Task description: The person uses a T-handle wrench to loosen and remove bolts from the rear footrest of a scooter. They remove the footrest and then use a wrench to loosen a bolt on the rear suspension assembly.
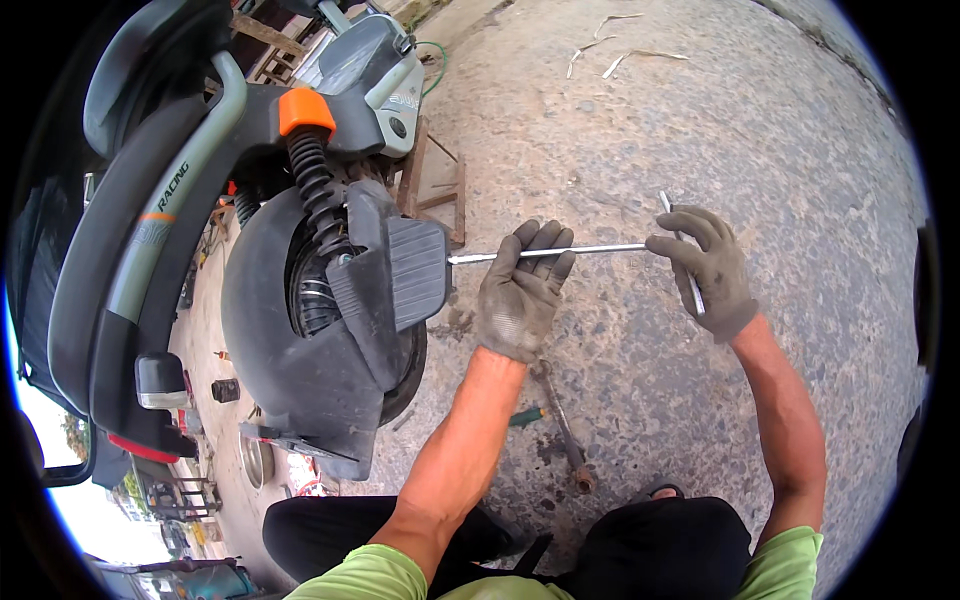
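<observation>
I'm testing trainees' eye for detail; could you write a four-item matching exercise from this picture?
1. Left grip
2. Right grip
3. Coil spring
4. Rusty bar

A. on the ground
B. at the crossbar of the T-handled tool
C. palm up, at that tool's shaft
D. black, below an orange cap

Pairs: 1-C, 2-B, 3-D, 4-A

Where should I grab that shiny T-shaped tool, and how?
Probably by the crossbar, coming from the right, where the right hand is. It lies crosswise at the right end of the long, thin shaft, so it should give more to twist with; the other end points at the scooter.
</observation>
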Tool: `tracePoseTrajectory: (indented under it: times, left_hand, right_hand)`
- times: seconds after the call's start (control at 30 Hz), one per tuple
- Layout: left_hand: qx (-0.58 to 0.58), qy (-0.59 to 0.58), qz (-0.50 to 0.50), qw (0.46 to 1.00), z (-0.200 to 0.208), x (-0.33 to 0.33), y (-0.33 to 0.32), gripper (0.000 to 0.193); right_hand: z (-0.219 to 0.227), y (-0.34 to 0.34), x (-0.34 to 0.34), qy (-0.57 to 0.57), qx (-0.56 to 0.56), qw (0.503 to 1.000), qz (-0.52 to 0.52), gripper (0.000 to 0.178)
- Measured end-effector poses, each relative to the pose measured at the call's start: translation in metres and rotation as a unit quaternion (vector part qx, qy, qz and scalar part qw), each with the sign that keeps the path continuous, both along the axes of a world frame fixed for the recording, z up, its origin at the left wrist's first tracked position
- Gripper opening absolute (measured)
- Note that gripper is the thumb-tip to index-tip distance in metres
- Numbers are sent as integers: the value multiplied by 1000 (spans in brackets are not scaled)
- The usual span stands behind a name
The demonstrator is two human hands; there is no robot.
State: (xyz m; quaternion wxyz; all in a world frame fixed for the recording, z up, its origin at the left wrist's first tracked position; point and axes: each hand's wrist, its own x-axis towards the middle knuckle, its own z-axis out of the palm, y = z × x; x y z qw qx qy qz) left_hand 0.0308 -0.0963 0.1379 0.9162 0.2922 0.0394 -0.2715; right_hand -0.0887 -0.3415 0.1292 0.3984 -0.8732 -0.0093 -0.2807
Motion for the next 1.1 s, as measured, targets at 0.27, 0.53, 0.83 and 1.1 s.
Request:
tracePoseTrajectory:
  times: [0.27,0.53,0.83,1.1]
  left_hand:
    - [-11,-13,-3,1000,-5,-2,5,38]
    - [-64,-3,-27,998,5,2,-2,39]
    - [-78,-12,-33,996,-1,4,10,42]
    - [-85,3,-26,996,4,7,4,40]
  right_hand:
    - [4,-9,-5,246,617,744,66,46]
    - [-7,-3,-5,-55,-15,997,-59,35]
    - [5,6,-7,206,586,778,92,46]
    - [-4,7,-7,-76,-23,993,-88,43]
